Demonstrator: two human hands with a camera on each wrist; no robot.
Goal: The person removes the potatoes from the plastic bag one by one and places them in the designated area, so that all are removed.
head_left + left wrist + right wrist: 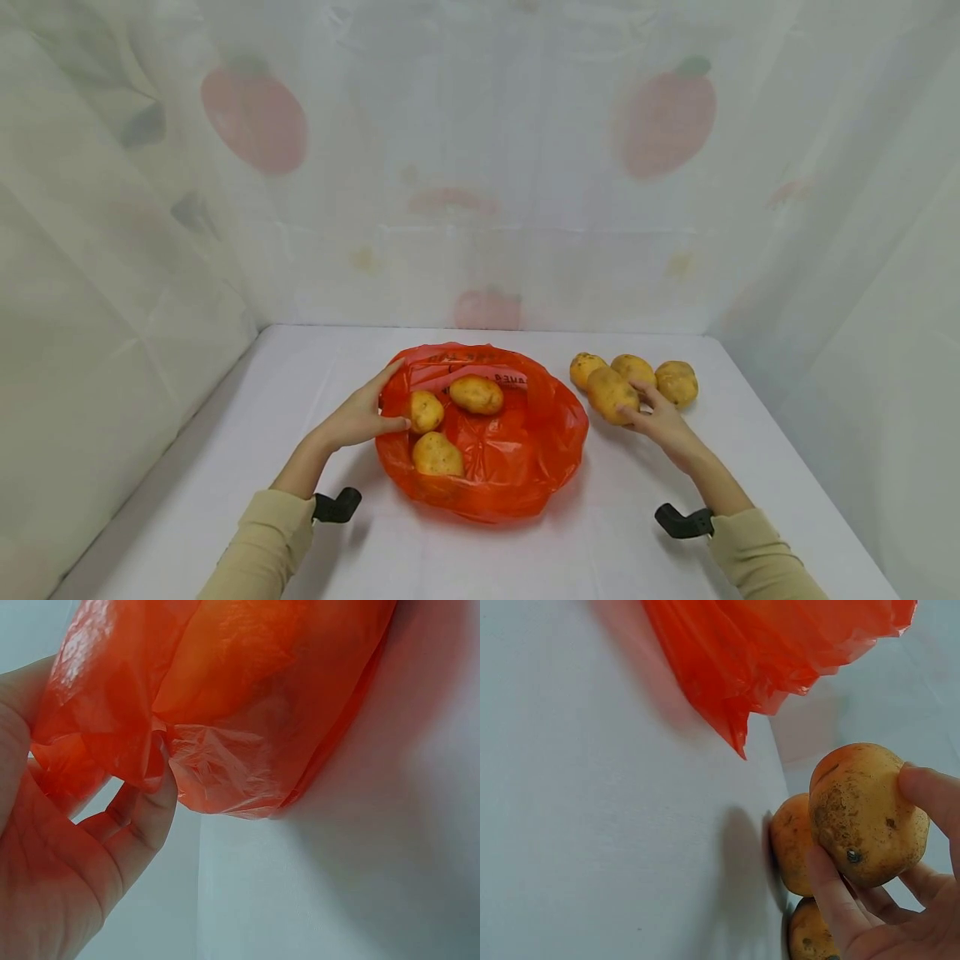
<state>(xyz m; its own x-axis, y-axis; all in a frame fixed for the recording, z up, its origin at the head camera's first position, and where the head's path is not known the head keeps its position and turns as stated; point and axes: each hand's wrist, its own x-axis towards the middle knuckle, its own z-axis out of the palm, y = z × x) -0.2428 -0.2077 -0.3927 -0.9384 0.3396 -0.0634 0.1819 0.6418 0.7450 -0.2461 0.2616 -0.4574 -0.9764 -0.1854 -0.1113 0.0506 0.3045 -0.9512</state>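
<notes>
A red plastic bag (517, 450) lies with its mouth spread wide in the middle of the table, and three potatoes show inside, one of them a long potato (477, 394) at the back. My left hand (362, 414) grips the bag's left rim, thumb and fingers on the plastic, as the left wrist view shows with the red film (112, 690). To the right of the bag, my right hand (663, 421) holds a potato (866, 814) between thumb and fingers. That potato is raised off the table in the right wrist view.
Behind the held potato, three more potatoes lie on the white table (300, 358), including a rounded potato (677, 384) farthest right. A white curtain (480, 267) with faded fruit prints hangs along the back and both sides.
</notes>
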